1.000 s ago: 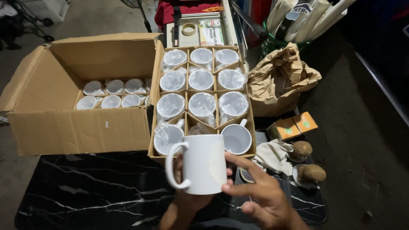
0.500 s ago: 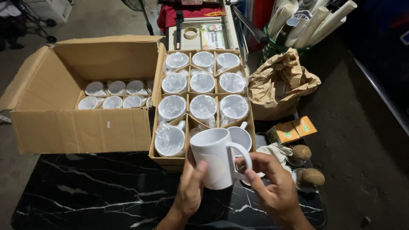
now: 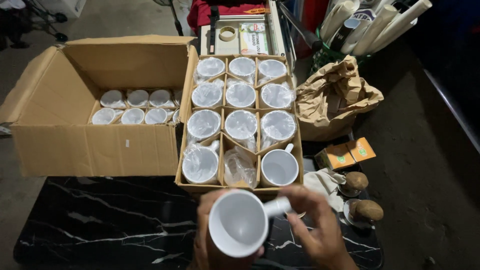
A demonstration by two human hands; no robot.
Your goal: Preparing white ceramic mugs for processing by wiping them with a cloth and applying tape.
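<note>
Gripping a white mug point(image 3: 239, 222) tilted mouth-up, both hands, left point(image 3: 207, 240) and right point(image 3: 317, 230), closed around it just below the divided carton point(image 3: 240, 187) of wrapped mugs point(image 3: 241, 95) on the desk point(image 3: 100, 220).

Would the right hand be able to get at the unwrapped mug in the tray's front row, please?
Probably not yet: the right hand is pinching the handle of the white mug. The unwrapped mug sits open just beyond it.

A large open cardboard box point(image 3: 85, 145) holds white mugs at its far bottom. Beside it, touching, a divided cardboard tray point(image 3: 240, 187) carries plastic-wrapped mugs and one unwrapped mug point(image 3: 279, 167). To the right sits a crumpled brown paper bag point(image 3: 332, 97), then two small orange cartons point(image 3: 346, 154). A tape roll point(image 3: 227, 33) lies behind. Everything near rests on a black marble tabletop point(image 3: 100, 220).
</note>
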